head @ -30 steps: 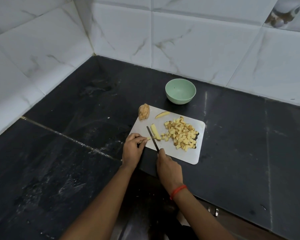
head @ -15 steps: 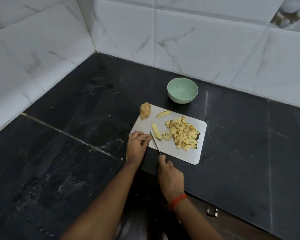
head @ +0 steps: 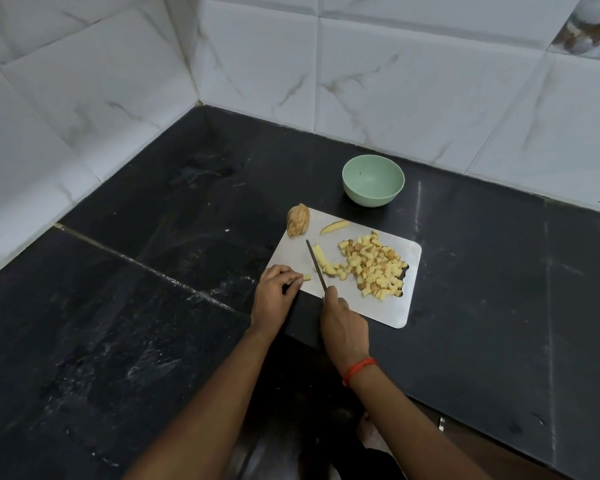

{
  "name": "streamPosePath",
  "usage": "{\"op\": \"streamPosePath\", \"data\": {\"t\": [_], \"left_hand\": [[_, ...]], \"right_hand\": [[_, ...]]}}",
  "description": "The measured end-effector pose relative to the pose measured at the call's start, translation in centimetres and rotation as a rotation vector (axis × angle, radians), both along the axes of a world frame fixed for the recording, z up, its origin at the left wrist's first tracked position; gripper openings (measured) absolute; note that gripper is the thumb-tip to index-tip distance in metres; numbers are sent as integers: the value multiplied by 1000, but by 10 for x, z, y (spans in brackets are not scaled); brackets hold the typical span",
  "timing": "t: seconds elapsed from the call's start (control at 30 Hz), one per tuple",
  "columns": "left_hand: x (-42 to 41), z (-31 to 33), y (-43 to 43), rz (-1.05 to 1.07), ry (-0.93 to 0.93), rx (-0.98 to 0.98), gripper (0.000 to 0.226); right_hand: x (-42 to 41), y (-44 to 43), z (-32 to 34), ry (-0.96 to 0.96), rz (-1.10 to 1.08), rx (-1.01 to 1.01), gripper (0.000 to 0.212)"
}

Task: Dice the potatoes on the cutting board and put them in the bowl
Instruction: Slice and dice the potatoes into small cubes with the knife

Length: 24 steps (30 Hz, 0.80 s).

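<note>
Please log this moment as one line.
step: dicing | left hand: pinches strip | right hand: holds knife | dice: on board | bowl: no dice

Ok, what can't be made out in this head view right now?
Handle of the knife: head view, wrapped inside the right hand grip.
Most of the potato strip: head view, under the left hand; only its tip shows.
Left corner of the cutting board: head view, behind the left hand.
Speck inside the green bowl: head view, too small to identify.
</note>
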State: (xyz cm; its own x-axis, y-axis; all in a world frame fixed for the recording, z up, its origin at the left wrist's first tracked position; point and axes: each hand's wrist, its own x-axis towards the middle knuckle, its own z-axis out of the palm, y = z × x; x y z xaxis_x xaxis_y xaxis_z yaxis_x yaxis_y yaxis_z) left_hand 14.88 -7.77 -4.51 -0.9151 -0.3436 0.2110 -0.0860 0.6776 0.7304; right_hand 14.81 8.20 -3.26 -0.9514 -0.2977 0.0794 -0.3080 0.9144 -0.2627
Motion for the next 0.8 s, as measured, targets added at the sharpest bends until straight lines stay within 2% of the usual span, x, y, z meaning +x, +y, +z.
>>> {"op": "streamPosePath", "data": {"t": [0.17, 0.33, 0.43, 0.7, 0.8], "left_hand": [[-11, -1, 7, 46, -12, 12, 15], [-14, -4, 9, 36, 7, 0, 16], [-13, -4, 9, 37, 7, -1, 16], [-12, -2, 10, 32, 20, -6, 16], [-11, -2, 11, 39, 28, 6, 17]], "right_hand": [[5, -2, 0, -25, -19, 27, 30], [2, -3, 6, -62, 31, 55, 13], [-1, -4, 8, -40, 50, 72, 21], [0, 4, 14, -153, 114, 80, 26], [25, 29, 11, -68, 123, 85, 33]]}}
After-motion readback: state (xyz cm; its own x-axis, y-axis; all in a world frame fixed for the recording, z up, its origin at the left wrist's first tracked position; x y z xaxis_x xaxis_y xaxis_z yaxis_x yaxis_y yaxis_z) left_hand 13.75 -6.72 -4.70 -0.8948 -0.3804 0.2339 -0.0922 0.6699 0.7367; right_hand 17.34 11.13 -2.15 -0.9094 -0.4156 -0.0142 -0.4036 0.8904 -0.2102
